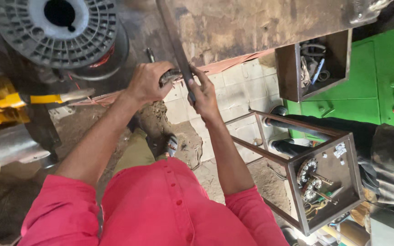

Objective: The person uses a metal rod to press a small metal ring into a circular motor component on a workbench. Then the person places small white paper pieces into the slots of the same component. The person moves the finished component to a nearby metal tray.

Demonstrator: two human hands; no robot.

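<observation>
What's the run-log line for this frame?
left hand: grips small metal part | right hand: holds flat metal bar | at workbench

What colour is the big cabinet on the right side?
The cabinet is bright green, seen in the head view.

We see a rusty, rough steel bench top (pixel 251 23), a matt grey plastic spool (pixel 55 32), and a dull, probably metal bar (pixel 176 45).

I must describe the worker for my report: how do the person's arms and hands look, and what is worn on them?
Both arms wear red sleeves pushed up above the elbows, part of a red buttoned shirt. The forearms are bare. The left hand and the right hand are bare: no gloves, watch or bracelet can be seen.
</observation>
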